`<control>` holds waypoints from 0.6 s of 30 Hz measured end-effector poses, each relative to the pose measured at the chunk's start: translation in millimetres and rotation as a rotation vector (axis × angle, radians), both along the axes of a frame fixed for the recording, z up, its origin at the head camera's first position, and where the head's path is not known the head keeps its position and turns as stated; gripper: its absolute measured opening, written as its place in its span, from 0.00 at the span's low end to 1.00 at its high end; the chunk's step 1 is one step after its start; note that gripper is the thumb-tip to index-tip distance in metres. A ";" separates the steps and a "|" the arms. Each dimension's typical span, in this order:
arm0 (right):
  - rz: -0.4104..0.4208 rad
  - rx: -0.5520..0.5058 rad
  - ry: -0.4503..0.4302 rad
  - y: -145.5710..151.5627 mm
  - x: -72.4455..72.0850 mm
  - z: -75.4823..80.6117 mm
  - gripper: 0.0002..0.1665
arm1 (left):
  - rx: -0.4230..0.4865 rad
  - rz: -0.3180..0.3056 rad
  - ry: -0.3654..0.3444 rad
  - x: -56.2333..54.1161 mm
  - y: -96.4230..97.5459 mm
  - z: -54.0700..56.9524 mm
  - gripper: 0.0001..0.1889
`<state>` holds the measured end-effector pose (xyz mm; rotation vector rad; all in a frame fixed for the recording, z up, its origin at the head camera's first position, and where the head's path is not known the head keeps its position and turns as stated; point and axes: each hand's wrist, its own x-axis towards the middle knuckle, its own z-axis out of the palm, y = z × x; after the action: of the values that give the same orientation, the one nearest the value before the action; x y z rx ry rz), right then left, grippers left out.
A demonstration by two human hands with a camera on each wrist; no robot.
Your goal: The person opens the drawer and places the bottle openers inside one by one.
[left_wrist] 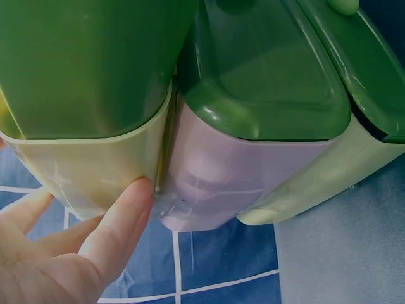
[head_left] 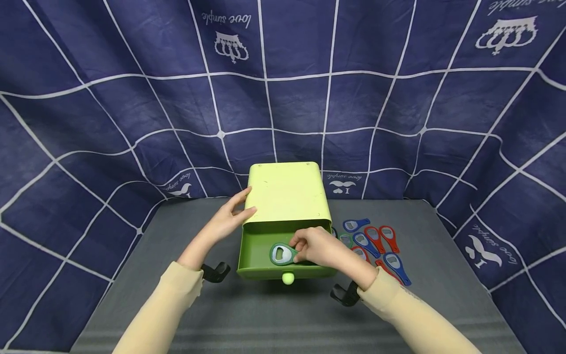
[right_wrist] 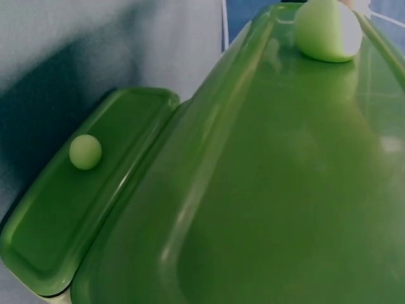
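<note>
A green bottle opener (head_left: 287, 255) with a pale label is pinched between the thumb and fingers of my right hand (head_left: 319, 246), over the pulled-out green drawer (head_left: 256, 237). That drawer belongs to a small cabinet with a light yellow-green top (head_left: 285, 191). At the cabinet's left side, my left hand (head_left: 225, 222) rests with extended fingers and thumb at its edge. From the left wrist, the thumb (left_wrist: 130, 202) touches the pale yellow casing (left_wrist: 95, 171). The right wrist view shows the drawer front (right_wrist: 285, 177) and its round knob (right_wrist: 326, 31), but not the right hand's grip.
Right of the cabinet, several red, blue and green bottle openers lie on the grey tabletop (head_left: 438, 290), among them a blue opener (head_left: 400, 269). A lilac drawer casing (left_wrist: 215, 177) is stacked against the yellow one. Behind hangs a blue curtain (head_left: 296, 103) with white lines.
</note>
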<state>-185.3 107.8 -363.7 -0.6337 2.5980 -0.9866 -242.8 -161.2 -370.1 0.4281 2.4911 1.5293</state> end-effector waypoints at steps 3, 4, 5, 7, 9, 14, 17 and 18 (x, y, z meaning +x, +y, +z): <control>0.008 0.030 0.032 -2.8 -0.5 -0.9 0.14 | 0.002 -0.001 0.000 0.0 0.1 -0.5 0.38; 0.008 0.037 0.042 -3.8 -0.8 -1.2 0.14 | 0.002 -0.001 0.000 0.0 0.2 -0.7 0.38; 0.006 0.047 0.052 -4.7 -1.1 -1.6 0.14 | 0.002 -0.003 0.003 0.0 0.2 -0.8 0.38; 0.005 0.064 0.068 -6.4 -2.0 -2.5 0.14 | 0.000 0.000 0.006 0.1 0.1 -1.2 0.38; 0.005 0.074 0.071 -7.4 -2.7 -2.8 0.14 | -0.002 0.001 0.009 0.0 0.0 -1.4 0.38; 0.031 0.044 0.094 -4.1 -2.7 -0.6 0.14 | 0.002 0.002 0.008 -0.1 -0.1 -0.5 0.38; 0.061 -0.004 0.105 2.9 -0.2 6.0 0.15 | 0.000 0.005 0.012 0.2 -0.5 0.1 0.37; 0.072 -0.020 0.106 6.0 0.8 8.9 0.15 | -0.002 0.005 0.015 0.3 -0.7 0.2 0.37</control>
<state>-184.6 113.8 -354.8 -0.7994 2.6390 -0.9831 -242.4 -161.9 -369.9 0.4343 2.5066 1.5310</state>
